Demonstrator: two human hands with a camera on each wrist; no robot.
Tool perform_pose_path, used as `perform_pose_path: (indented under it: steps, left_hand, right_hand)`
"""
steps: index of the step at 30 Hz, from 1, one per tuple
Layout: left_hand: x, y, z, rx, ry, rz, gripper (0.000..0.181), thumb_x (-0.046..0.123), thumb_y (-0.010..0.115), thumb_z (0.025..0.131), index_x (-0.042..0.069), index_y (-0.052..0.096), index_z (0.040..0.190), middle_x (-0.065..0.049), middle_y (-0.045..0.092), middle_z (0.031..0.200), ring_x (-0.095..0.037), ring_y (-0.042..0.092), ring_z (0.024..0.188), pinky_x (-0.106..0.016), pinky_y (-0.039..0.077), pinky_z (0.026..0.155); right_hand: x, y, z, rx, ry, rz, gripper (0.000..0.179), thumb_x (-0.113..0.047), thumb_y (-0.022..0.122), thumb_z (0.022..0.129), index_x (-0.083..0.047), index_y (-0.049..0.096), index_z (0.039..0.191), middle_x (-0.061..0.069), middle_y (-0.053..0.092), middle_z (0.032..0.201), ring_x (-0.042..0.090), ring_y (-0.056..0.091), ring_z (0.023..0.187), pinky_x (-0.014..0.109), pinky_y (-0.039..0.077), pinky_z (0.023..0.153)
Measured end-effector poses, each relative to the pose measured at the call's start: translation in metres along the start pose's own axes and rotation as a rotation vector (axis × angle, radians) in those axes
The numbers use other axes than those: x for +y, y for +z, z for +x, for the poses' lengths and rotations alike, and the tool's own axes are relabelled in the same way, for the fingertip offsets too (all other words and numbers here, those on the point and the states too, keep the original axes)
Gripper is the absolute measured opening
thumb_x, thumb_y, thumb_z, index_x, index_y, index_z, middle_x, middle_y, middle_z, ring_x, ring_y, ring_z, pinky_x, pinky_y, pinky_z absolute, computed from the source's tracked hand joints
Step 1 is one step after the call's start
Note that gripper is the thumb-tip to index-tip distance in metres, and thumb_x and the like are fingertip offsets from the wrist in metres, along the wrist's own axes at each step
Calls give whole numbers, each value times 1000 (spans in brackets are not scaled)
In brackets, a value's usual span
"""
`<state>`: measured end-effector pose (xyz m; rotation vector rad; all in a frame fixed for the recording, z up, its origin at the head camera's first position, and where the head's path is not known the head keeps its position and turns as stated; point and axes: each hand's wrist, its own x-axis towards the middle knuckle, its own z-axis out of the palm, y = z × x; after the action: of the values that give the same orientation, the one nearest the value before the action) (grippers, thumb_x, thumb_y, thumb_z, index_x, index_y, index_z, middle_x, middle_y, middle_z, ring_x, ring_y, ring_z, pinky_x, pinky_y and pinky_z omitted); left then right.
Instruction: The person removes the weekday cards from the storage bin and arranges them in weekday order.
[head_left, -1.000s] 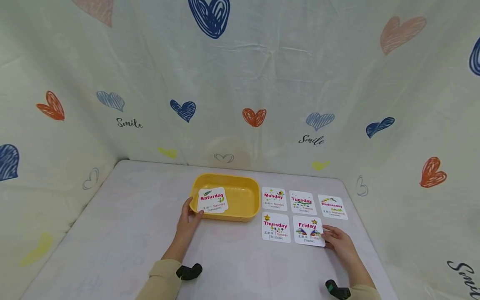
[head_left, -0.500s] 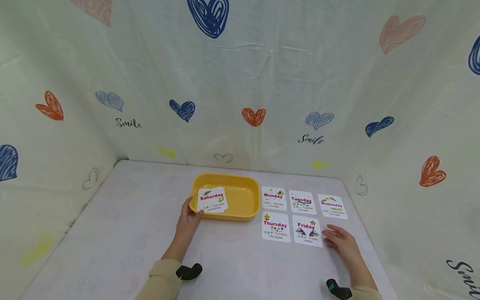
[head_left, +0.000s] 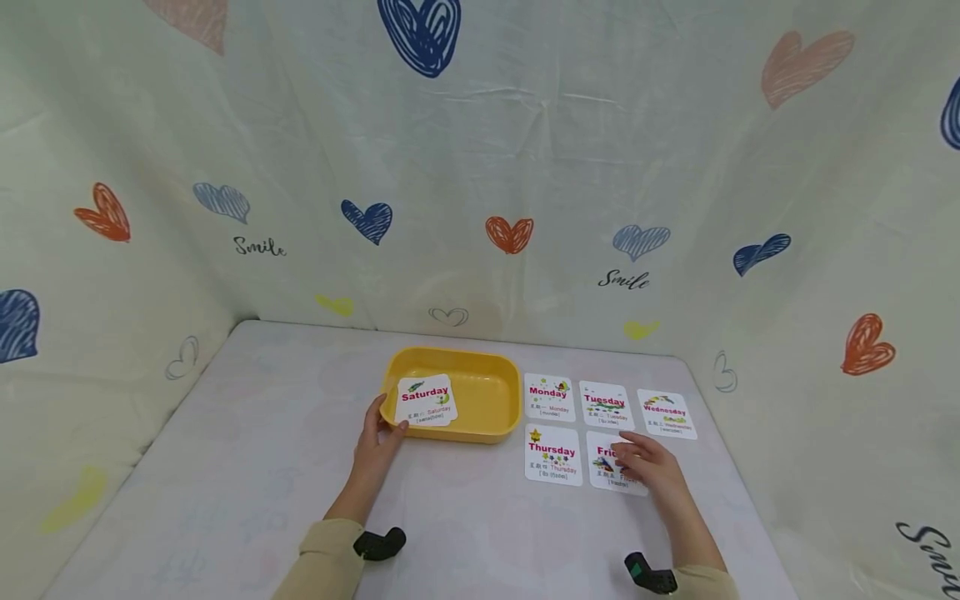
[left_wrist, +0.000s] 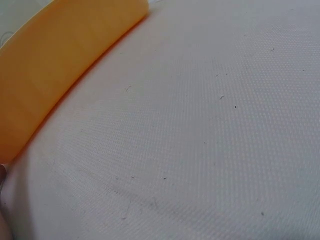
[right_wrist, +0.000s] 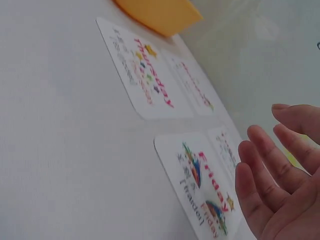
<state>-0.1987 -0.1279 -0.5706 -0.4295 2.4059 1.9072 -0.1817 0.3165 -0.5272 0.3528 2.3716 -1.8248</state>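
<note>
A yellow tray [head_left: 487, 404] stands on the table, seen from the side in the left wrist view. My left hand [head_left: 375, 446] grips its near left corner, thumb along the front and fingers at the left side. Inside the tray lies a Saturday card [head_left: 426, 402], with another card's edge peeking out beneath. My right hand [head_left: 656, 467] hovers above the Friday card [head_left: 602, 471], covering part of it in the head view. The right wrist view shows its fingers relaxed, holding nothing. Left of the Friday card is the Thursday card [head_left: 553, 456].
Behind these, a row holds the Monday card [head_left: 549, 397], the Tuesday card [head_left: 606, 406] and the Wednesday card [head_left: 667, 414]. All lie flat on the white table [head_left: 247, 467]. A heart-printed curtain [head_left: 555, 167] surrounds the table's back and sides.
My right hand let go of the Friday card's right edge, then moved left over it. The card settled flat in line beside Thursday. My left hand stayed at the tray.
</note>
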Motion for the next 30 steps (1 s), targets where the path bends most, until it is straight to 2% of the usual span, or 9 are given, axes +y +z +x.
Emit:
perform_pose_path:
  steps: [6,13,18,22,25,30]
  left_hand:
    - [0,2,0,10,2,6,71,34,59,97,29,18,154,-14,34,150,-34,31,135,-63,21,109]
    - [2,3,-2,8,12,13,70,32,59,97,27,19,154,-13,35,150,-32,33,133,-61,23,109]
    - [3,3,-3,5,4,11,70,31,59,97,27,19,154,-15,36,148,-34,32,134,-63,22,109]
    - [3,2,-3,1,-4,7,71,32,59,97,28,18,154,-15,34,150,-34,30,135,-63,21,109]
    - [2,1,-3,-1,-2,4,71,33,59,97,28,17,154,-15,34,150,-34,30,135,-63,21,109]
    - [2,0,-2,6,0,2,71,34,59,97,28,18,154,-15,35,148,-34,31,134,-62,24,109]
  right_hand:
    - [-19,23,-5,-29,-27,7,48,-16,62,96,-1,48,139,19,62,122,20,64,98,33,53,86]
    - [-35,52,-10,-86,-70,10,42,-6,60,94,2,52,134,21,64,117,31,63,100,31,53,81]
    - [-43,72,-16,-143,-73,30,41,-3,62,91,2,55,131,18,66,112,33,63,100,29,53,80]
    - [-49,85,-16,-173,-89,49,41,-3,64,90,2,56,130,19,66,111,36,64,99,36,54,82]
    - [-55,94,-14,-202,-110,55,39,-2,64,89,1,58,128,21,65,112,32,65,96,39,54,83]
    - [-68,114,-9,-239,-150,46,38,-3,66,89,1,59,126,18,67,110,26,65,91,31,53,77]
